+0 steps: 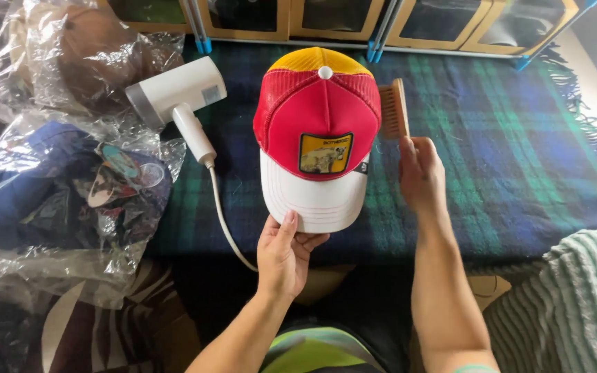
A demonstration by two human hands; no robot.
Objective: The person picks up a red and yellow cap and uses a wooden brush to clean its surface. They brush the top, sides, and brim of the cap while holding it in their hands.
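A trucker cap (pixel 317 131) with a red front, yellow top, white brim and a yellow patch is held up over a blue-green plaid blanket (pixel 492 138). My left hand (pixel 283 252) grips the white brim from below, thumb on top. My right hand (pixel 419 173) holds a small wooden brush (pixel 394 109) by its handle, bristles facing the cap's right side and touching or nearly touching the red mesh.
A white handheld steamer (pixel 177 97) with a cord lies left of the cap. Several caps in clear plastic bags (pixel 70 179) are piled at the left. Yellow-framed storage boxes (pixel 340 17) line the far edge. A green striped cloth (pixel 575 304) lies at lower right.
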